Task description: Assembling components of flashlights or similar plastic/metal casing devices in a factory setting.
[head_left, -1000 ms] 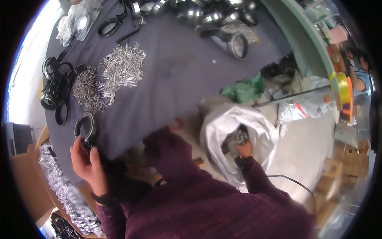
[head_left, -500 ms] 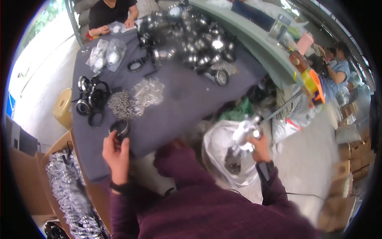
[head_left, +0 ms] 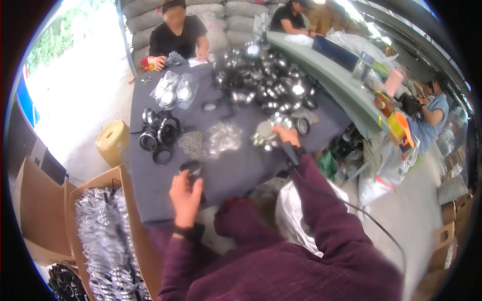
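Observation:
My left hand (head_left: 186,200) has its fingers and thumb closed on the near rim of a black ring (head_left: 191,167) at the front of the dark cloth-covered table (head_left: 158,195). Over the table, my right hand (head_left: 287,137) grips several silvery metal discs (head_left: 271,131), blurred by motion. Between the hands lie a heap of small metal screws (head_left: 193,145) and a pile of clear or silvery small pieces (head_left: 224,140). A group of black rings (head_left: 163,131) rests left of the screws, and a single black ring (head_left: 303,126) stands just right of my right hand.
A big heap of black and silver rings (head_left: 266,80) covers the far table, beside bagged parts (head_left: 174,91). At left stand a yellow stool (head_left: 113,143) and a cardboard box (head_left: 135,236) of wrapped parts. A white sack (head_left: 291,210) sits below the table. A co-worker (head_left: 181,37) works opposite.
My right hand has moved from above the white sack up and left over the table, with silvery discs in it. My left hand stays at the black ring. The view has shifted.

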`<state>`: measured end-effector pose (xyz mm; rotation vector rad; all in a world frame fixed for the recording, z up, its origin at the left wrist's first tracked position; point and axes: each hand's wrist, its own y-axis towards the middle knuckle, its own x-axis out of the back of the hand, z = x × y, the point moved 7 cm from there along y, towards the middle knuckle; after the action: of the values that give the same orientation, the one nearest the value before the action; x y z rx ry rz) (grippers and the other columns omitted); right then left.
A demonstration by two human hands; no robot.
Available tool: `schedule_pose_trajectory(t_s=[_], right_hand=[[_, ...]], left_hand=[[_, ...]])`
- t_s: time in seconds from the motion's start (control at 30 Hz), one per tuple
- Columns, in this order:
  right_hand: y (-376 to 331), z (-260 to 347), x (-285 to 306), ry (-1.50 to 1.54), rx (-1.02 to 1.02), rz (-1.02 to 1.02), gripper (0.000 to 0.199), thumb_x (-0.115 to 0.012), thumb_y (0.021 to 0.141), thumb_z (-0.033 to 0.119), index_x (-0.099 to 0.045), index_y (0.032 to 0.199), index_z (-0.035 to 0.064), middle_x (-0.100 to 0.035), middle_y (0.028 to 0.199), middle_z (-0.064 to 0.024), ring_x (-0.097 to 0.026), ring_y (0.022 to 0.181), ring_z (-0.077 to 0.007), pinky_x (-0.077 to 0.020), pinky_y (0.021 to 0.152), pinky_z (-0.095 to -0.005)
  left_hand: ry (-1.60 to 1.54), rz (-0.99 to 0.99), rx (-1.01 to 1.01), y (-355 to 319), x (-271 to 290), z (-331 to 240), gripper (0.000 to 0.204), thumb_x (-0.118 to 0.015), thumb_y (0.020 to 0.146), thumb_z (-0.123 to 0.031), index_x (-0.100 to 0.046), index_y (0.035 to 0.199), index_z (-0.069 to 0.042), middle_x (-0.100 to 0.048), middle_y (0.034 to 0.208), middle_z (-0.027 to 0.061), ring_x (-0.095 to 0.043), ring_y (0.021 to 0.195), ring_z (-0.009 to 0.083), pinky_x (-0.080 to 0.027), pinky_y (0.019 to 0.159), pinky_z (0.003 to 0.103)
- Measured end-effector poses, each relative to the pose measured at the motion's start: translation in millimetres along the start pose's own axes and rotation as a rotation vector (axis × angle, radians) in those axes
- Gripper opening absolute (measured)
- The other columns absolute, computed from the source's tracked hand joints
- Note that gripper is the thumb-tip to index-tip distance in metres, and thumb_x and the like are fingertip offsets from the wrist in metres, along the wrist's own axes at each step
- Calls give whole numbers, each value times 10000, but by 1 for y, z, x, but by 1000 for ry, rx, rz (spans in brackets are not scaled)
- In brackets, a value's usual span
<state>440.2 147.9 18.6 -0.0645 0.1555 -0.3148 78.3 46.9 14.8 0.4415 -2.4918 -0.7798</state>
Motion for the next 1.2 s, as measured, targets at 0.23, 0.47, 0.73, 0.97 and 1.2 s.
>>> schedule_pose_trajectory(t_s=[0.23,0.47,0.73,0.97,1.2], right_hand=[[49,-3,9,-328,4,170,285,-682,793,206,-684,870,-69,-696,828,-134,-664,710,-178,-526,610,-279],[62,18,-12,-1184,225,-155,472,-731,649,398,-703,822,-40,-696,821,-188,-680,800,-325,-531,744,-383],[98,-14,46,-1410,243,-568,613,-742,658,377,-570,1127,22,-596,1081,-185,-588,1015,-346,-501,845,-416],[28,28,24,-810,179,-346,373,-611,756,156,-577,1055,-64,-617,1041,-280,-605,1011,-384,-491,865,-441],[47,20,21,-791,-65,-17,540,-588,802,246,-514,1270,-14,-568,1245,-222,-535,1161,-402,-422,929,-532]], left_hand=[[-16,-12,2,-3,3,-2,337,-741,738,-71,-622,1048,-10,-452,739,20,-428,558,99,-400,514,241],[41,-28,-43,-2,11,1,336,-755,738,-93,-651,1051,-27,-455,718,28,-422,507,91,-381,482,243],[73,71,-128,-9,-24,-2,357,-714,733,-131,-635,1049,15,-633,816,169,-609,727,326,-497,659,384],[52,89,-30,-13,6,-59,288,-682,832,-187,-656,1037,14,-678,958,202,-656,858,331,-508,770,382],[33,95,98,-13,14,-73,228,-666,832,-133,-661,1011,8,-696,916,169,-667,824,287,-508,760,366]])
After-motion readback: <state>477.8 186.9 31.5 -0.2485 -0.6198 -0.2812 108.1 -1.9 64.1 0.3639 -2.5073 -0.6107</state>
